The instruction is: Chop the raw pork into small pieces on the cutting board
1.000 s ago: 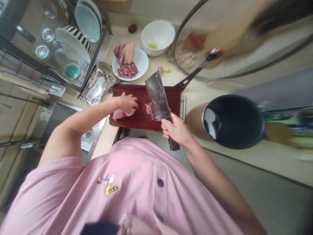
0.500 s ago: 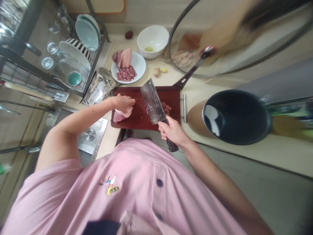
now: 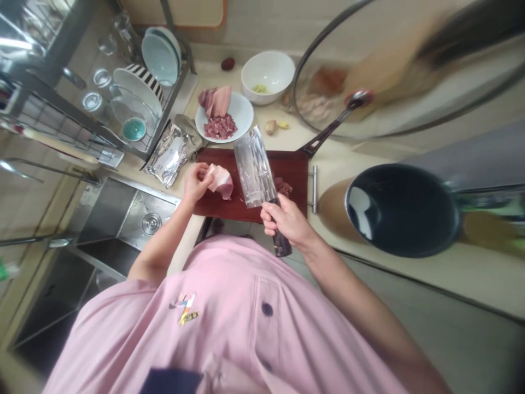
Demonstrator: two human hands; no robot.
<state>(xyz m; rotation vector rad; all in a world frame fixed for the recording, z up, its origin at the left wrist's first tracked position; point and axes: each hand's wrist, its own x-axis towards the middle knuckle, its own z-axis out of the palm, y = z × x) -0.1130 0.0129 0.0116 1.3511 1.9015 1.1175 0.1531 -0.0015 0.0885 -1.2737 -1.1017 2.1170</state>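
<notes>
My right hand [image 3: 285, 220] is wrapped round the dark handle of a cleaver [image 3: 255, 169]. Its broad blade, with bits of meat stuck to it, is over the middle of the red-brown cutting board [image 3: 250, 214]. My left hand [image 3: 197, 181] pinches the left end of a pale pink piece of raw meat [image 3: 221, 180] at the board's left side. Cut meat [image 3: 283, 187] lies on the board to the right of the blade, partly hidden by it. Behind the board, a white plate [image 3: 245, 112] bears diced meat [image 3: 220, 127] and a larger slab [image 3: 215, 101].
A white bowl [image 3: 268, 71] with chopped pale bits stands behind, near ginger pieces [image 3: 271, 127]. A dark pot [image 3: 404, 210] stands right, below a large glass lid [image 3: 394, 128] and a spoon [image 3: 328, 123]. Left are a sink [image 3: 135, 210], foil bag [image 3: 168, 156] and dish rack [image 3: 174, 98].
My left hand has shifted to the meat's left end, and the piece has turned and moved toward the blade. The cleaver has tilted, showing more of its blade face.
</notes>
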